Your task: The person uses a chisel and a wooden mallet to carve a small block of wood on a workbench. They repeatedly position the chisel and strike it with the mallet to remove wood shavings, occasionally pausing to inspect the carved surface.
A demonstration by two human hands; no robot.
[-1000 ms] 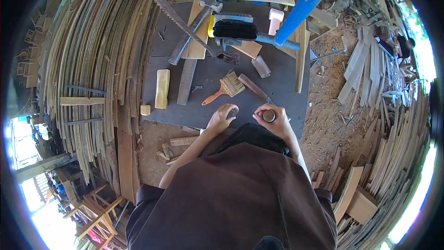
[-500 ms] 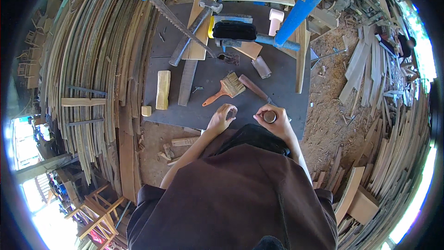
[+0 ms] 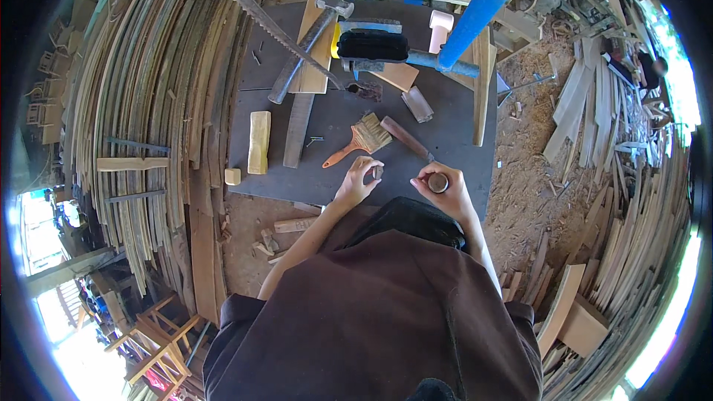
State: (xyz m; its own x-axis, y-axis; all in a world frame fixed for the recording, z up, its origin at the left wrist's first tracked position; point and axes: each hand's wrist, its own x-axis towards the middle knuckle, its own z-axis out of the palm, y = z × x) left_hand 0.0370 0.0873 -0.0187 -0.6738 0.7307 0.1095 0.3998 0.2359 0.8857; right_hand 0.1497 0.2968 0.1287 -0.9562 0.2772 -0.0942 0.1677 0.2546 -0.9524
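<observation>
Bench (image 3: 327, 186): dark. Hammer (image 3: 316, 37): laid toward the far side, presumably out of the way. Wide brush (image 3: 368, 134): orange-handled, placed just beyond the left hand (image 3: 356, 182). Right hand (image 3: 454, 191): grip closed around a cylinder (image 3: 438, 183), held end-up at the bench's near edge, perhaps for firmness; round end brown, pale-rimmed. Left grip: small grey-brown piece (image 3: 377, 172) pinched, probably for its size; kind cannot be told.

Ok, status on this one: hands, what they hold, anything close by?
Left hand pinching a small piece; right hand closed round a round-ended piece. Brush just beyond the left hand, brown handle beyond the right.
</observation>
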